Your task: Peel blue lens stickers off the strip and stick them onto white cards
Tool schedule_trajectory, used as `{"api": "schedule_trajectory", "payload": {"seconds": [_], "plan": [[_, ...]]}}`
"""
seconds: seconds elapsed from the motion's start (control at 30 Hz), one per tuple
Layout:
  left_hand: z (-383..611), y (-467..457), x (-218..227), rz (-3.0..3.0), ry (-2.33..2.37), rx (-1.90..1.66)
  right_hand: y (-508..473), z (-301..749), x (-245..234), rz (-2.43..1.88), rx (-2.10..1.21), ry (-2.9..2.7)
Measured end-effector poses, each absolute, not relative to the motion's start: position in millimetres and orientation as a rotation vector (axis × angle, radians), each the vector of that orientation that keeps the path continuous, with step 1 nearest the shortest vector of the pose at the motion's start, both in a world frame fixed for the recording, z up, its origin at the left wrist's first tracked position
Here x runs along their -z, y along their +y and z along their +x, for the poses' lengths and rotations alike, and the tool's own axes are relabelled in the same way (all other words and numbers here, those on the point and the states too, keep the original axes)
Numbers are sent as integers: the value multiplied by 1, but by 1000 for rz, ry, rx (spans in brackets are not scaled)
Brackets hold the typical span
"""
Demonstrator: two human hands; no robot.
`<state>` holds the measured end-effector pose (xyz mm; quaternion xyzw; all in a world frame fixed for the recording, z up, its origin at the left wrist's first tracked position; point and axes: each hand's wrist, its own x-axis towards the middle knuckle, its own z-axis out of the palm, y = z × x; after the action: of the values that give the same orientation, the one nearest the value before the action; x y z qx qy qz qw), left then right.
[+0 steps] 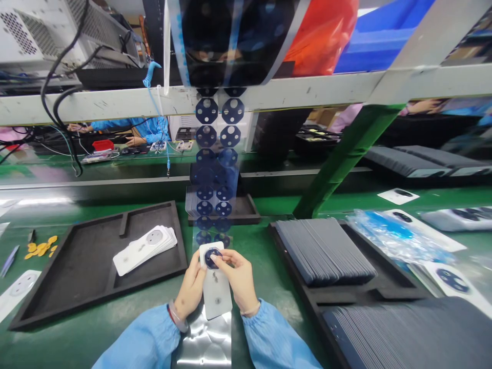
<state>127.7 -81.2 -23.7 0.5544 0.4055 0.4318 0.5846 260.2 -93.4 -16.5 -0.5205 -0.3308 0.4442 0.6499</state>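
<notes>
A white phone back panel (216, 297) is held upright in front of me, with small dark print on its lower half. My left hand (192, 287) grips its left edge, fingers closed. My right hand (240, 277) is closed too, thumb and fingertips on a dark blue round sticker with holes (210, 258) over the camera area at the panel's top. Whether the sticker lies fully flat I cannot tell. Behind the panel hangs a clear strip (213, 169) bearing two columns of the same stickers, fed from a roll (238, 41) above.
On the left, a black tray (77, 277) bears a fanned stack of white panels (144, 248). Yellow round pieces (40, 248) lie beyond it. To the right, a black tray (319, 302) holds rows of grey panels (323, 248). A green post (346, 159) rises behind. Co-workers' hands (136, 140) show across the bench.
</notes>
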Motion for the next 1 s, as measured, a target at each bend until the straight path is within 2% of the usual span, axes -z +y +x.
{"api": "schedule_trajectory", "payload": {"seconds": [1.0], "plan": [[129, -83, 24, 1240, 910, -1039, -94, 261, 17, -1156, -1097, -633]]}}
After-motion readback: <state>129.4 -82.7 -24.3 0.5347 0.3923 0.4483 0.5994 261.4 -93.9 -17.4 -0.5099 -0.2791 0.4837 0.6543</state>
